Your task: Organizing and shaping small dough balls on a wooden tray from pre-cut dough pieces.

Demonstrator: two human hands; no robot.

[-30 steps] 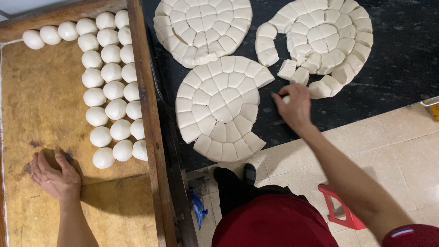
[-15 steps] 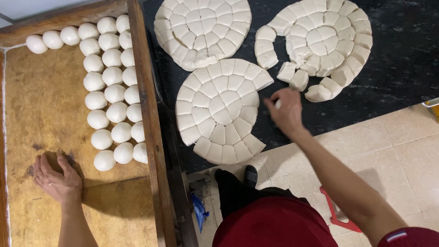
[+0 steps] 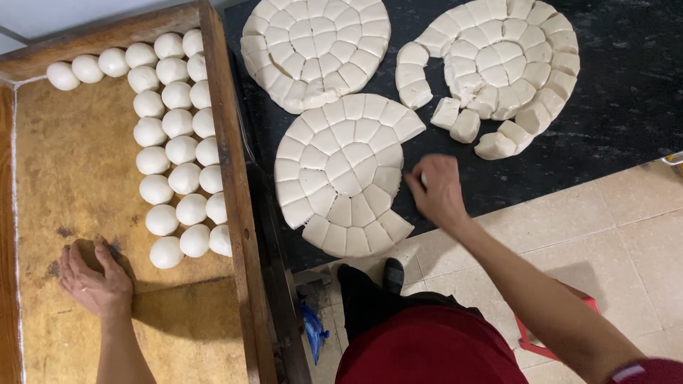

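At the lower left of the frame my left hand [image 3: 96,281] lies palm down on the floured wooden tray [image 3: 71,178], cupped over something. I cannot tell whether a piece sits under the palm, since the fingers hide it. Just above and to the right of it stand the dough balls [image 3: 174,149], smooth and round, in three columns along the tray's right rail, with a short row running off toward the upper left corner. I count about twenty-five of them.

Right of the rail comes the black counter [image 3: 626,92], which carries three flat rounds of cut dough. The middle round [image 3: 345,174] sits lowest and has a wedge missing on its right side. The top round [image 3: 313,50] looks whole, and the far right round [image 3: 509,57] is broken open, with four loose pieces [image 3: 466,124] lying at its lower left edge.

My right hand [image 3: 437,192] hovers at the gap in the middle round, fingers pinched narrowly on what seems to be a small white piece of dough [image 3: 422,179], mostly hidden.

I judge the cut pieces light, soft and a little tacky, easy to dent. They are best taken by the outer edge with fingertips, lifted clear of the neighbouring pieces rather than dragged.
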